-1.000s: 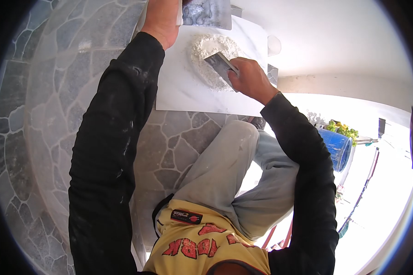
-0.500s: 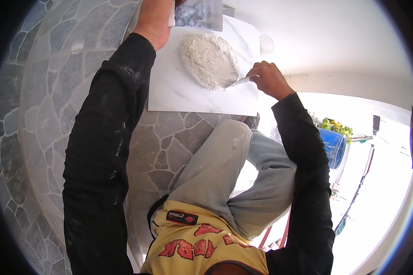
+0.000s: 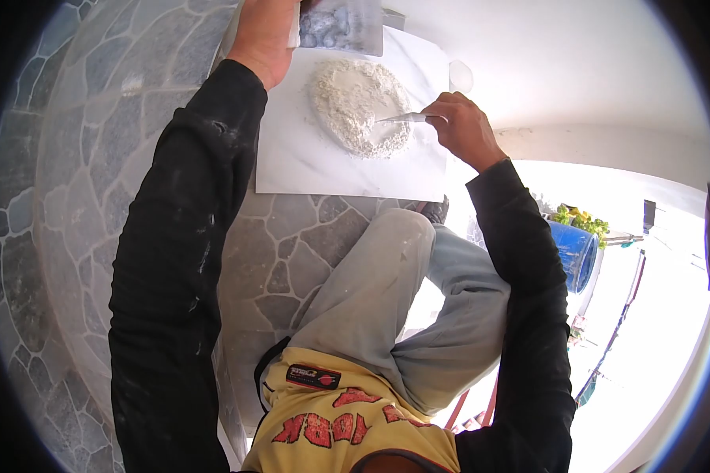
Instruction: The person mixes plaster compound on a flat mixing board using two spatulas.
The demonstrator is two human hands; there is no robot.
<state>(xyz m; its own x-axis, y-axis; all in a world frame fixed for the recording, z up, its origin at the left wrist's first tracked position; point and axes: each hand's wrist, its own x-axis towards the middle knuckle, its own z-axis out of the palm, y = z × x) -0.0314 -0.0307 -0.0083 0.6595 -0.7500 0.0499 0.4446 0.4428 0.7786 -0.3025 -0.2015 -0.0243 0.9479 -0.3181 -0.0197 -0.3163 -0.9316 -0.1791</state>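
Note:
My right hand (image 3: 467, 130) pinches a thin pointed metal spatula (image 3: 406, 117). Its tip reaches into a ring-shaped heap of white powder (image 3: 347, 102) with lumpy edges and a paler, smoother middle. That heap lies on a white marbled board (image 3: 308, 169). At the top edge, my left hand (image 3: 264, 39) is closed around the side of a flat grey metal plate (image 3: 367, 31) with pale whitish smears on it. The left fingertips are mostly hidden or cut off by the frame.
A small round white object (image 3: 461, 77) sits right of the board, beside a white wall (image 3: 576, 71). Grey stone-patterned flooring (image 3: 300, 260) extends left and below. My bent knee (image 3: 406, 229) is close to the board's near edge. A blue barrel (image 3: 572, 256) stands at right.
My right hand has lifted the spatula from the heap's lower right edge, up and leftward into its middle. Some powder at that edge looks shifted. My left hand has barely moved.

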